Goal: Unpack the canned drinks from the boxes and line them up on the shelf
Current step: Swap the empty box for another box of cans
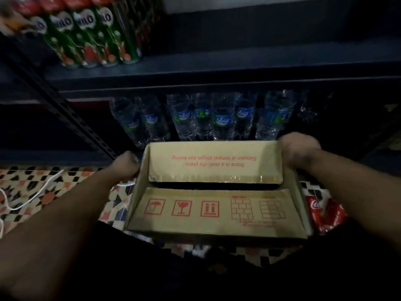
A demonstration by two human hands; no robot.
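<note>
A brown cardboard box with red printed symbols is held up in front of me, its inner flaps showing and no cans visible inside. My left hand grips its left wall. At the far right corner of the box my right hand grips the edge. Several green Milo cans stand in a row at the left of the dark upper shelf. A red shrink-wrapped pack of cola cans lies on the floor right of the box.
Several clear water bottles with blue labels stand on the lower shelf behind the box. A perforated metal shelf post slants at left. A white cord lies on the patterned tile floor. The upper shelf's right part is bare.
</note>
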